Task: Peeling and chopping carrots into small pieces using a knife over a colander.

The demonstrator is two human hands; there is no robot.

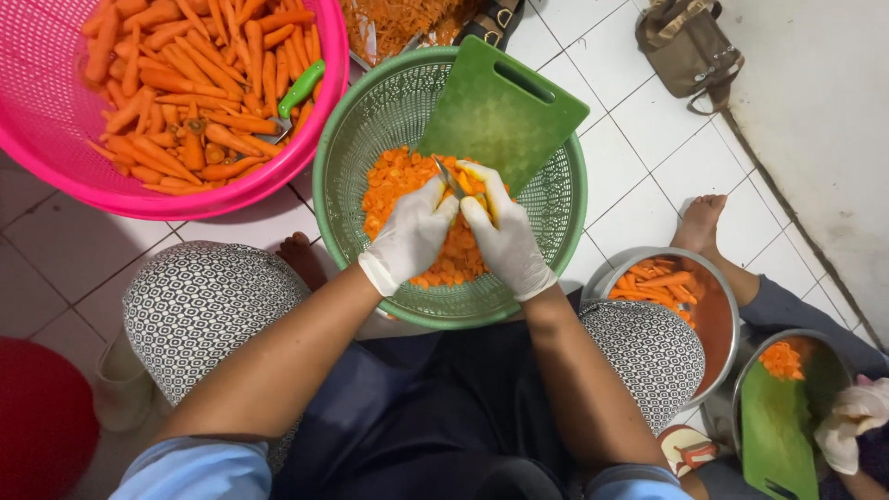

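Carrot pinched by gloved left hand and right hand — over green basket.

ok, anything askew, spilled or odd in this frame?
Mostly tidy. The green cutting board sits tilted inside the green basket rather than flat. A green-handled peeler lies loose among whole carrots in the pink basin. No spill shows on the floor tiles.

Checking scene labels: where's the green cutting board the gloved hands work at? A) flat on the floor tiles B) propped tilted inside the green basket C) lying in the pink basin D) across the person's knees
B: the green cutting board leans on the green basket rim, its lower end among carrot slices, by left hand and right hand.
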